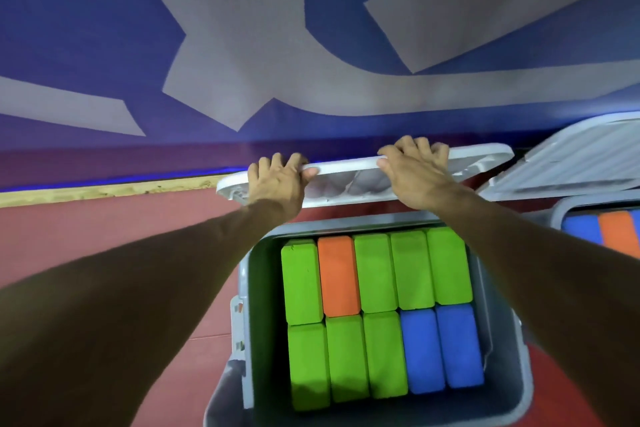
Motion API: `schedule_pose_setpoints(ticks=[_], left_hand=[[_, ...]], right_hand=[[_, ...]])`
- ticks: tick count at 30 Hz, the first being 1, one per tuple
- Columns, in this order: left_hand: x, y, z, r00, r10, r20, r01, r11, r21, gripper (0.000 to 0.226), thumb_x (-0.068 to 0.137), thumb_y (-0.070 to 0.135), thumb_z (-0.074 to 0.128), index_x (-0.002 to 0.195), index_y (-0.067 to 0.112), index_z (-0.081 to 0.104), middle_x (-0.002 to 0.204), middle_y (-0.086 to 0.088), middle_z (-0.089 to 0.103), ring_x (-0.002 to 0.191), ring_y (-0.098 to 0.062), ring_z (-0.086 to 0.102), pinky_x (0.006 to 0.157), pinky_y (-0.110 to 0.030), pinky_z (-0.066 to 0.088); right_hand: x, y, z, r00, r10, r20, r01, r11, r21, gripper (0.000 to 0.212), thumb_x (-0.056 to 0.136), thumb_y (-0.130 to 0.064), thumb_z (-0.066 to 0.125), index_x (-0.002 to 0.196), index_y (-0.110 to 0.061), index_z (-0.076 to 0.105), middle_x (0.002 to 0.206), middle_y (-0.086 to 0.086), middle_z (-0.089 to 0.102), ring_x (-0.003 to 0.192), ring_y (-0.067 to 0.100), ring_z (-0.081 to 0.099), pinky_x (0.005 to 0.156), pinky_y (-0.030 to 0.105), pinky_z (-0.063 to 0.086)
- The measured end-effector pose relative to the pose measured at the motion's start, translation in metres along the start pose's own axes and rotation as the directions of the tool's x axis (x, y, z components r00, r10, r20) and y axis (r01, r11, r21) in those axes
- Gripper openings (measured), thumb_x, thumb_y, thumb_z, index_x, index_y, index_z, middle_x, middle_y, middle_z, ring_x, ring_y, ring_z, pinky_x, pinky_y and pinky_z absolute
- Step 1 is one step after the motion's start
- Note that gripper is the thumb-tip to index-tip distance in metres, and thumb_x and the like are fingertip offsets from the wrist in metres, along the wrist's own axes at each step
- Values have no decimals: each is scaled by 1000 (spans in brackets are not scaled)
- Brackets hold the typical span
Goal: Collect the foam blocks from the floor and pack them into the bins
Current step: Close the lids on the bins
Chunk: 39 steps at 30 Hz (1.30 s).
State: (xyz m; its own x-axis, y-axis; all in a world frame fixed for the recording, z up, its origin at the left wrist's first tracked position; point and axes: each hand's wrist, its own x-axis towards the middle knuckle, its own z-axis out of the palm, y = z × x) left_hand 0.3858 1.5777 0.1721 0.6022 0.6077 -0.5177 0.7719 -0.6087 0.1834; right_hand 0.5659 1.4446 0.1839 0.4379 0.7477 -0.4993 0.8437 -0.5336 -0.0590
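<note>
Here, a lid (349, 180) is held above the far edge of the bin (258, 322) by both hands. The left hand (277, 180) is curled round the lid's near rim toward its left end, with the fingers laid over the top and the thumb tucked beneath. The right hand (414, 172) is clamped on the same rim further right, its fingers hooked over the far side. The lid is tilted with its underside turned toward the bin. Whether it touches the bin's far rim cannot be told, since that part is hidden by the forearms.

Inside the bin the blocks are packed tightly in two rows, stood on edge. In the far row an orange block (337, 276) is set second from the left, and the rest of that row is filled by green blocks (375, 272). In the near row three more green ones are followed on the right by two blue blocks (440, 347).

Just to the right of the bin a second bin (561, 215) is seen (cut off by the frame edge), with blue and orange foam showing inside. A second lid (581, 159) is raised above and behind it.

The bin is set on a red floor (104, 218). Beyond it a blue wall (242, 45) with grey shapes is seen.
</note>
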Motion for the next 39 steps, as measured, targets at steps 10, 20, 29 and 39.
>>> schedule_pose_setpoints(ticks=[10,20,29,39], left_hand=[[-16,-18,-27,993,99,68,-82,971,-225,57,93,61,40,128,19,55,123,-4,47,121,-23,43,101,-43,27],[-110,16,-23,983,182,11,-170,938,-303,37,93,35,59,124,16,61,115,-7,47,116,-27,47,103,-43,34],[-226,56,4,991,110,82,-82,954,-289,38,82,36,73,116,22,65,109,1,50,102,-16,51,88,-31,39],[-286,51,103,919,-374,-127,328,902,-280,40,90,40,58,126,22,54,126,-7,45,121,-30,38,98,-43,32]], right_hand=[[-26,-1,-13,996,85,15,-86,994,69,39,100,-47,32,132,-26,45,129,2,43,122,27,35,109,53,14],[-119,36,-26,998,9,-64,6,974,227,36,96,-44,49,128,-28,52,126,0,45,124,22,32,111,46,12],[-219,72,14,977,-183,-111,210,919,334,42,75,-41,77,112,-23,67,109,-3,57,112,20,47,94,39,38],[-287,66,117,966,-186,-179,231,933,276,32,75,-32,78,100,-15,67,99,0,56,99,20,46,70,25,24]])
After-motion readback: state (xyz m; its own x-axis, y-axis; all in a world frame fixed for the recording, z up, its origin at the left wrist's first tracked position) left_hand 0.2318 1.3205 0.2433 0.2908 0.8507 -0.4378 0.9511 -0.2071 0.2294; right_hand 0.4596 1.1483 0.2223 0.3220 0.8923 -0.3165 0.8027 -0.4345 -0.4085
